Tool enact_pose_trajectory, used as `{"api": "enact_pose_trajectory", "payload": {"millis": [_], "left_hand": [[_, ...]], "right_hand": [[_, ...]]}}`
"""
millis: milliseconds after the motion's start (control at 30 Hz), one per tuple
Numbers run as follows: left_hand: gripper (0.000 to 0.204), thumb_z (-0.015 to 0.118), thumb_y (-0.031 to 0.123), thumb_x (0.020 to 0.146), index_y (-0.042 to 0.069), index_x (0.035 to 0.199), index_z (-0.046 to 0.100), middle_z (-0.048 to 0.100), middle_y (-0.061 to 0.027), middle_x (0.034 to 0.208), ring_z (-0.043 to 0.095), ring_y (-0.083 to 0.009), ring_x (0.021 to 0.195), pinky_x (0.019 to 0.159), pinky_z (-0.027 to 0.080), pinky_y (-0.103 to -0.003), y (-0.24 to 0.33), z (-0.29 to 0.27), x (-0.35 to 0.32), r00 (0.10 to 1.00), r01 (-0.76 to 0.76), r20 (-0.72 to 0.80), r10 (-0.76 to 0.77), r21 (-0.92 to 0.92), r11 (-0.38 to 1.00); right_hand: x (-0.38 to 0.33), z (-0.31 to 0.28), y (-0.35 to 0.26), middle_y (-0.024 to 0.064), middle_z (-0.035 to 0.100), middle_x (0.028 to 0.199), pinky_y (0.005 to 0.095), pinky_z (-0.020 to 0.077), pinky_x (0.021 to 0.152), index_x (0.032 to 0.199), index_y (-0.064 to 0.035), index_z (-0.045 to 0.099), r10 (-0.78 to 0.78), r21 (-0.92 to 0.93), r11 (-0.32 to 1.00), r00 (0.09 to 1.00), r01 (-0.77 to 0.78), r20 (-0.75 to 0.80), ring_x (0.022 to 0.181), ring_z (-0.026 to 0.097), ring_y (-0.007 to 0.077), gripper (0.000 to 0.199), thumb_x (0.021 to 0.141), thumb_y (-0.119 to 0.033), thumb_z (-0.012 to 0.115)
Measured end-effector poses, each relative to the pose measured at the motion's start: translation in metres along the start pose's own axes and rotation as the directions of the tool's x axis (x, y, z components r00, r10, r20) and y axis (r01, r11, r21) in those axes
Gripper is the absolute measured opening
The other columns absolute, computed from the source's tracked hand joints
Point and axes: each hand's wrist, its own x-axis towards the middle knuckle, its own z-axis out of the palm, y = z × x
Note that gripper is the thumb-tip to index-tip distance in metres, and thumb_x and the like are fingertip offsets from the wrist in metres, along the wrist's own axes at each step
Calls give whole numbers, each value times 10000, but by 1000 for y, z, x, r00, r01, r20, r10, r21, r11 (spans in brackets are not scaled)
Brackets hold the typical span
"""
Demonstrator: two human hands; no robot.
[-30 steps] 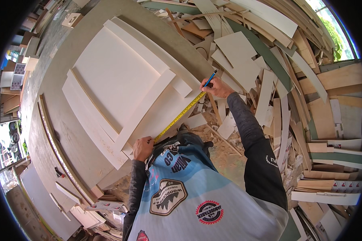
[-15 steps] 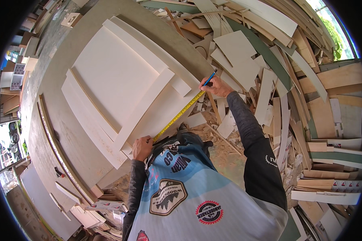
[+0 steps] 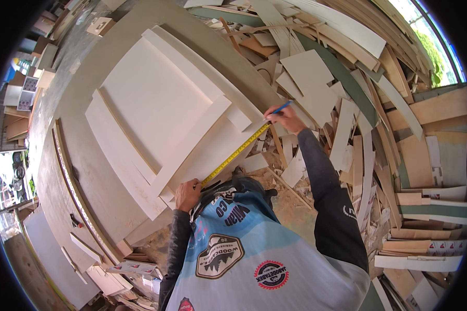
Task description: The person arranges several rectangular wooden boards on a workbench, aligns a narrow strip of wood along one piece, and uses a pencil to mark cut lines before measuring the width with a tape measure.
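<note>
A yellow tape measure [image 3: 236,153] stretches along the near edge of a large white panel [image 3: 155,88]. At its left end my left hand [image 3: 187,195] is closed; a dark bit shows at the fingers, likely the tape's case. My right hand [image 3: 285,119] pinches a blue pencil [image 3: 282,107] at the other end of the tape, by the panel's right corner. White strips lie on the panel: a long one [image 3: 192,145] crosses near the tape, and a short one [image 3: 239,118] sits beside the right corner.
The panel rests on a larger, dusty work surface [image 3: 83,176]. A pile of offcut boards [image 3: 308,78] fills the right side. A long, narrow strip [image 3: 70,186] and a small red-and-black tool [image 3: 76,221] lie at left. Stacked boards [image 3: 425,249] stand at lower right.
My right hand has turned, and the pencil has tilted from steep to flatter, pointing further right. The whole view has shifted slightly. The tape stays stretched along the panel.
</note>
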Motion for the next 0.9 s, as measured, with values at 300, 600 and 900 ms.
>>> {"api": "enact_pose_trajectory", "payload": {"millis": [300,600,900], "left_hand": [[149,514,139,1033,34,1091,602,670,-39,895,622,-121,871,766,486,-286,7,9,-25,998,3,54,46,-684,729],[192,539,150,1053,54,1218,553,614,-66,1232,645,-141,988,826,563,-332,54,15,-46,997,-58,-49,-52,-982,-178],[239,597,189,1035,-33,1116,630,656,-90,938,678,-153,827,646,590,-307,18,33,-63,825,-233,-115,-553,-961,-147]], "right_hand": [[-63,91,-40,80,651,1092,303,485,828,1106,15,674,-34,379,911,944,165,-329,877,570,155,316,915,-198,541],[-53,224,-87,139,610,1131,431,503,924,1334,-50,537,-337,-479,651,789,590,514,1088,593,318,569,866,-321,713],[-38,165,-81,96,529,836,418,485,727,1138,-133,657,-141,-632,419,734,652,665,831,572,279,314,849,-256,673]]}}
